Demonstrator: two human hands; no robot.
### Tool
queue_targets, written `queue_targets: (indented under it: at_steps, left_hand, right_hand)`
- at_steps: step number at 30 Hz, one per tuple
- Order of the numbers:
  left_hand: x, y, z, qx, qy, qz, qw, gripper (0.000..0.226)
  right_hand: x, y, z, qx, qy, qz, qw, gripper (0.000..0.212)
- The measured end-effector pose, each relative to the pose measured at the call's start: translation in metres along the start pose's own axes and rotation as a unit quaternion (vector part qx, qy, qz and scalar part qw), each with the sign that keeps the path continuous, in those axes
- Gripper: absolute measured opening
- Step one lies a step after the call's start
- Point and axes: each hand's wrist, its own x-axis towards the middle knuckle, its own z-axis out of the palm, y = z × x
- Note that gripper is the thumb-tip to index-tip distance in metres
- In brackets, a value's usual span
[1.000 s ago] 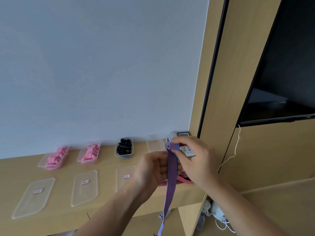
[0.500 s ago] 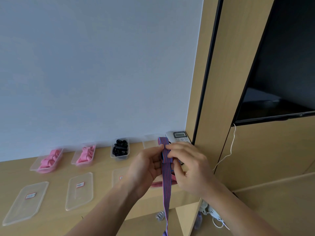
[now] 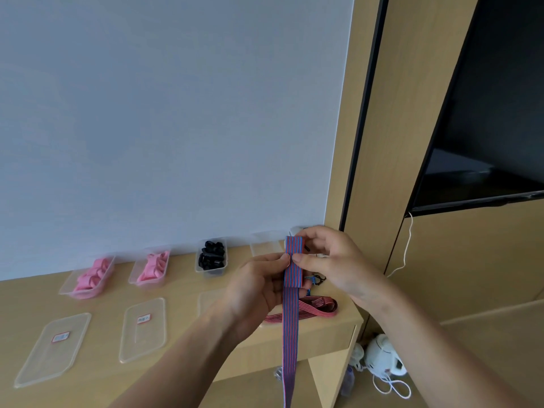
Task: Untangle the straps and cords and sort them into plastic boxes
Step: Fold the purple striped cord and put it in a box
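Note:
A blue-and-red striped strap (image 3: 290, 319) hangs from both hands, its top folded over into a flat loop. My left hand (image 3: 259, 290) pinches the folded part from the left and my right hand (image 3: 329, 260) pinches it from the right. A red striped strap (image 3: 312, 310) lies on the wooden desk (image 3: 182, 331) under the hands, next to a small dark cord (image 3: 319, 279). Along the wall stand two boxes of pink straps (image 3: 88, 278) (image 3: 151, 267), a box of black pieces (image 3: 212, 256) and a clear box (image 3: 265, 242) with nothing seen in it.
Two clear lids with red labels (image 3: 53, 348) (image 3: 144, 329) lie at the desk's front; a third lid (image 3: 210, 300) is partly behind my left hand. A wood panel and a dark screen (image 3: 485, 136) stand on the right. A white device with cables (image 3: 382, 363) sits on the floor.
The folded top of the strap has grown longer and flatter. Both hands stayed together above the desk's right end; the view shifted slightly.

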Motion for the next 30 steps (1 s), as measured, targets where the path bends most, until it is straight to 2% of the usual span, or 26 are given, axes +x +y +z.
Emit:
queue_targets:
  at_steps: [3, 14, 25, 30]
  left_hand:
    - [0.0, -0.002, 0.0, -0.023, -0.004, -0.001, 1.0, 0.037]
    - [-0.001, -0.011, 0.0, -0.005, 0.005, -0.03, 1.0, 0.035]
    - [0.004, -0.007, 0.007, -0.033, 0.011, -0.014, 0.999, 0.044]
    - [0.007, -0.007, 0.006, -0.066, 0.021, -0.011, 0.998, 0.037]
  right_hand:
    - [0.0, -0.001, 0.001, 0.016, 0.029, -0.008, 0.999, 0.028]
    - [0.002, -0.005, -0.002, 0.019, 0.128, -0.136, 0.982, 0.038]
    - [-0.013, 0.01, 0.004, -0.092, 0.168, -0.256, 0.947, 0.04]
    - [-0.021, 0.018, 0.009, -0.159, 0.171, -0.337, 0.912, 0.037]
